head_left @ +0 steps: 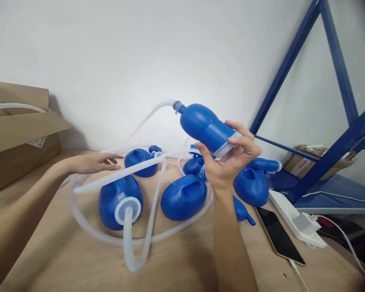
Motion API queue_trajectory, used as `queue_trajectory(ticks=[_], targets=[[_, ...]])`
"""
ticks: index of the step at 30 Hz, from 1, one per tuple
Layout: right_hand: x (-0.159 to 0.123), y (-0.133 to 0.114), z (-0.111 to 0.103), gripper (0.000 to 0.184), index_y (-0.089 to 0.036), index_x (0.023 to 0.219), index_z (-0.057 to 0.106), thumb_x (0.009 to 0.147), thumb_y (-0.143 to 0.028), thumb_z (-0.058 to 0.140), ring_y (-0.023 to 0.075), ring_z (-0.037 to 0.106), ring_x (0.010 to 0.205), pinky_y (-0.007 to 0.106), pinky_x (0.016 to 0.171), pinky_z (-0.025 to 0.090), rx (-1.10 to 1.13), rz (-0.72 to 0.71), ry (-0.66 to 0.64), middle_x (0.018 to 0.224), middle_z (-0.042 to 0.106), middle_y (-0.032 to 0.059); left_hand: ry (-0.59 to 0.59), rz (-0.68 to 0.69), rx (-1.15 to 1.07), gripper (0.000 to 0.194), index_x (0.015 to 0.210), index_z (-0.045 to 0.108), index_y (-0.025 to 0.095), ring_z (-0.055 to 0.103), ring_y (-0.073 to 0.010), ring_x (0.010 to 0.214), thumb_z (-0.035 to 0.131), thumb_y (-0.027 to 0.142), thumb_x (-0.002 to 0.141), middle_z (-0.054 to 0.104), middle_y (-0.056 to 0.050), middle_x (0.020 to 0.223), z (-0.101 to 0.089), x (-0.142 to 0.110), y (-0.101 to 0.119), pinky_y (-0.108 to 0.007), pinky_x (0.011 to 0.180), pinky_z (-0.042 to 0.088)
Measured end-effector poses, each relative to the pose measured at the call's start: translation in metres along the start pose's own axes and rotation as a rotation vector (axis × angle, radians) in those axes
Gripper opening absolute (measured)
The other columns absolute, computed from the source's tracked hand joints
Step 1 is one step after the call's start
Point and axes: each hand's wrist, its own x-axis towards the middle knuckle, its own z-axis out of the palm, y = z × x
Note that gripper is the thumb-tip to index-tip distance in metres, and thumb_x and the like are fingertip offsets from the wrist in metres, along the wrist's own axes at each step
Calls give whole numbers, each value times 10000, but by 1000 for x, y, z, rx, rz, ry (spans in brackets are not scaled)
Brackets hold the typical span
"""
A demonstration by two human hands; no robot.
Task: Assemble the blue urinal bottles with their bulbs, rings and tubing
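My right hand (pixel 228 158) holds a blue bottle-shaped plastic piece (pixel 200 121) in the air, its fingers round the pale collar at the wide end. From its narrow end, a translucent hose (pixel 153 111) runs down to the left. My left hand (pixel 97 163) is open above the table's left side, fingers stretched out, holding nothing. Close to it, a corrugated hose (pixel 118 176) loops over a blue plastic jug (pixel 106 209) with a white cap. Another blue jug (pixel 184 198) lies in the middle, and a further blue jug (pixel 136 158) stands behind the hose.
On the right are a blue jug (pixel 251 188), a phone (pixel 278 233) on a cable and a white power strip (pixel 295 219). A blue metal shelf frame (pixel 328 150) rises beyond. At the left stands an open cardboard box (pixel 21 162). The white wall (pixel 109 61) closes the back.
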Motion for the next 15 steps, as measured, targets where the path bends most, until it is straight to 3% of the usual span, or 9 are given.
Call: queue_trajectory(ticks=[3,5,8,10,13,15], targets=[[7,-10,0,552,-380,1274,337,912,-518,731,363,596,1278,686,1039,496,-71,-8,82,1302,476,99,124,-64,-36,920,1511,550,227,642,-326,1292,611,830,819,662,-113,1458,-14,-14,5,-381,1039,550],[9,-17,2,554,-386,1305,328,927,-552,697,368,608,1262,689,1030,505,-90,3,100,1304,468,106,169,-85,-69,933,1509,547,238,684,-311,1211,593,851,807,702,-107,1389,-18,-17,12,-368,968,589],[8,-24,7,544,-380,1387,304,975,-519,632,357,603,1278,678,1027,512,-19,28,43,1317,478,114,291,-97,-93,939,1481,562,223,730,-291,1036,596,853,785,765,-100,1208,-19,-14,25,-360,846,622],[6,-29,10,573,-370,1458,258,1005,-513,578,351,587,1309,663,1024,522,31,60,-20,1333,492,125,424,-95,-93,963,1504,531,201,718,-297,1054,613,837,786,760,-115,1205,-17,-11,30,-388,882,618],[4,-37,15,603,-336,1509,241,1027,-603,486,344,579,1327,620,999,561,94,115,-78,1345,509,149,493,50,-146,957,1553,474,198,641,-303,1251,611,810,829,659,-145,1431,-12,-10,36,-420,1038,566],[4,-44,17,598,-330,1489,291,1019,-655,467,337,584,1322,597,1002,571,108,134,-124,1336,526,153,520,170,-187,893,1522,522,207,619,-297,1294,621,791,853,610,-137,1508,-9,-13,42,-399,1049,564]])
